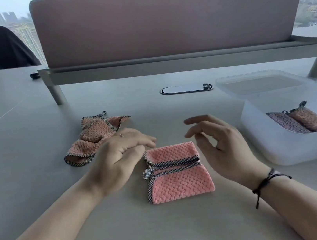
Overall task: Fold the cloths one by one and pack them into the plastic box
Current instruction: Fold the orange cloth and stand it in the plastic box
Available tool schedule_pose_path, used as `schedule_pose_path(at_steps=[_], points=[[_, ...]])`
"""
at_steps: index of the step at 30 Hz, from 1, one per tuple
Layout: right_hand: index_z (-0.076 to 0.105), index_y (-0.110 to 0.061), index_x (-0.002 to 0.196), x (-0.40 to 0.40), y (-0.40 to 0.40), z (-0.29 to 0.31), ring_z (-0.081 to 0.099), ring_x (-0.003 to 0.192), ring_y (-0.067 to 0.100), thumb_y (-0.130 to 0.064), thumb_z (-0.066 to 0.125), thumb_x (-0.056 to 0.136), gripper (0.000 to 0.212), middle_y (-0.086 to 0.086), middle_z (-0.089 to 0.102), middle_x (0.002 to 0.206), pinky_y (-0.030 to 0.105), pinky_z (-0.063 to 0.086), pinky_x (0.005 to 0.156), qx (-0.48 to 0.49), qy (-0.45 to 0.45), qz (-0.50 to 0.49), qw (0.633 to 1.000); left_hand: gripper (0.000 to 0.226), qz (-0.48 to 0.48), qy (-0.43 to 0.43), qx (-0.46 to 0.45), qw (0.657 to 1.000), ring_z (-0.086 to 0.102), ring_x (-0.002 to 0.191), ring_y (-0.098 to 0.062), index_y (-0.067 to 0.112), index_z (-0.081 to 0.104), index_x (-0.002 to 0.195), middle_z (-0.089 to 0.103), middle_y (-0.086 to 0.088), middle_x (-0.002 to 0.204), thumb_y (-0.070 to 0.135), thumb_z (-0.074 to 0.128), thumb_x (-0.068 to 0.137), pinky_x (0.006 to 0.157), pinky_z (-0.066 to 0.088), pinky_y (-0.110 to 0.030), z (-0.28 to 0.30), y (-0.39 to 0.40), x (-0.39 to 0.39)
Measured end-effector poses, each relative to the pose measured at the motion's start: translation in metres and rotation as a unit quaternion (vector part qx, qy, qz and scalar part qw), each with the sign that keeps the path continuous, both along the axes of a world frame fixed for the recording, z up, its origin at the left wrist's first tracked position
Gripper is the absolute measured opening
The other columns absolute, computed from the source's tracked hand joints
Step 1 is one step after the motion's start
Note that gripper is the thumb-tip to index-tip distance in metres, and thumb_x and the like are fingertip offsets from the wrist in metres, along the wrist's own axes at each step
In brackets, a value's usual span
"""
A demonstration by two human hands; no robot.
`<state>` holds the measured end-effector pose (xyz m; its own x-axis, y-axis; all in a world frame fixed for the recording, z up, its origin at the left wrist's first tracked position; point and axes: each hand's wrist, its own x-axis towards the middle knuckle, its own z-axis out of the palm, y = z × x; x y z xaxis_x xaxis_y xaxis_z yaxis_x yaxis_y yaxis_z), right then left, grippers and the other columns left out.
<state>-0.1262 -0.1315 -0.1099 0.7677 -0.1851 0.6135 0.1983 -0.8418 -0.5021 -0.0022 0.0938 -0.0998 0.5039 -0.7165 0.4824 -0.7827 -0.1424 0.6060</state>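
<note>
A pink cloth with checked trim [180, 180] lies folded on the grey table in front of me, its two edges meeting across the middle. My left hand [121, 156] rests at its upper left corner, fingertips touching the trim, holding nothing. My right hand [218, 141] hovers just right of the cloth, fingers spread and empty. A crumpled pink cloth [94, 137] lies behind my left hand. The translucent plastic box [293, 145] stands at the right with two folded cloths [301, 121] inside.
The box's lid [259, 82] lies flat behind the box. A pink desk divider [169, 19] on a metal rail crosses the back. An oval cable cover [186, 89] sits in the tabletop. A chair with a dark garment [4, 46] stands at far left.
</note>
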Motion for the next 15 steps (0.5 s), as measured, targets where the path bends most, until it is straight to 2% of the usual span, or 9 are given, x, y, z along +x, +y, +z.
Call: schedule_pose_path(at_steps=[2,4,5,6,8,12,15], points=[[0.064,-0.024,0.126,0.003,0.019,-0.001,0.047,0.135,0.005,-0.033,0.048,0.100,0.032,-0.009,0.056,0.142,0.033,0.039,0.110,-0.069,0.055,0.046,0.995,0.035,-0.023,-0.051,0.029,0.998,0.059,0.120,-0.006,0.012,0.074,0.110,0.071,0.003,0.119,0.028,0.046,0.098,0.103,0.045,-0.026,0.000,-0.009,-0.010],[0.034,-0.024,0.152,0.003,0.035,-0.005,0.022,0.149,0.004,-0.051,0.033,0.102,0.057,-0.008,0.031,0.161,0.034,0.021,0.122,-0.127,0.175,0.094,0.972,0.034,-0.057,-0.078,0.123,0.988,0.055,0.126,-0.011,0.011,0.067,0.117,0.066,-0.001,0.126,0.028,0.042,0.102,0.108,0.043,-0.036,-0.011,-0.014,-0.014],[0.018,-0.024,0.158,0.003,0.039,-0.007,0.009,0.151,0.002,-0.059,0.024,0.100,0.068,-0.008,0.018,0.165,0.034,0.013,0.124,-0.143,0.238,0.104,0.955,0.038,-0.067,-0.083,0.178,0.978,0.046,0.136,-0.010,0.014,0.061,0.128,0.060,-0.002,0.138,0.031,0.039,0.103,0.114,0.036,-0.038,-0.018,-0.014,-0.014],[0.006,-0.024,0.159,0.002,0.041,-0.009,-0.001,0.152,0.001,-0.066,0.017,0.096,0.077,-0.008,0.006,0.167,0.035,0.007,0.125,-0.162,0.287,0.103,0.938,0.045,-0.073,-0.084,0.222,0.969,0.029,0.147,-0.005,0.019,0.050,0.143,0.045,0.002,0.154,0.035,0.035,0.103,0.121,0.025,-0.035,-0.025,-0.013,-0.014],[-0.006,-0.025,0.158,-0.001,0.040,-0.009,-0.011,0.150,0.001,-0.074,0.009,0.089,0.087,-0.008,-0.008,0.166,0.034,-0.001,0.125,-0.194,0.331,0.097,0.918,0.053,-0.079,-0.071,0.260,0.960,0.004,0.150,0.006,0.025,0.027,0.156,0.019,0.012,0.165,0.037,0.032,0.105,0.124,0.006,-0.025,-0.031,-0.009,-0.013],[-0.013,-0.026,0.156,-0.005,0.036,-0.010,-0.018,0.149,0.001,-0.078,0.006,0.086,0.089,-0.009,-0.016,0.164,0.034,-0.004,0.125,-0.216,0.354,0.088,0.906,0.053,-0.051,-0.077,0.303,0.949,-0.006,0.148,0.008,0.022,0.015,0.158,0.008,0.011,0.165,0.033,0.029,0.107,0.116,-0.008,-0.008,-0.029,-0.008,-0.016],[-0.013,-0.027,0.157,-0.009,0.029,-0.011,-0.020,0.148,0.000,-0.071,0.010,0.094,0.080,-0.011,-0.018,0.163,0.032,-0.005,0.124,-0.225,0.369,0.075,0.899,0.051,-0.050,-0.066,0.307,0.948,-0.007,0.147,0.008,0.023,0.015,0.157,0.007,0.013,0.163,0.028,0.031,0.108,0.112,-0.011,-0.004,-0.030,-0.007,-0.017]])
